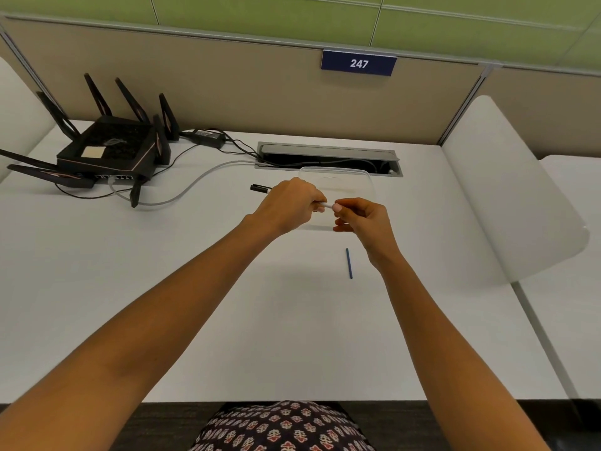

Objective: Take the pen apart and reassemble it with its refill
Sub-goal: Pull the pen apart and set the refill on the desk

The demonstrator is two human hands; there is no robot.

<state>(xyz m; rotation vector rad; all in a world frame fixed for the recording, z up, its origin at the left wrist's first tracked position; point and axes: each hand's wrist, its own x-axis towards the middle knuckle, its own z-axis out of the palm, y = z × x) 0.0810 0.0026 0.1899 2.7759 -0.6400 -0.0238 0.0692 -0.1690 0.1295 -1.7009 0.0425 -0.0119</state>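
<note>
Pen (326, 205) hangs over the desk (260, 320), left hand (286, 205) curled round its barrel, right hand (364, 218) pinching the white end. A sharp twist could pop that piece loose and drop it. The right wrist could also brush away the blue refill (349, 263) lying nearby.

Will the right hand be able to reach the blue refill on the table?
Probably yes. The blue refill lies uncovered on the table close by the right hand, with nothing between. That hand pinches the pen now, so it must let go first.
</note>
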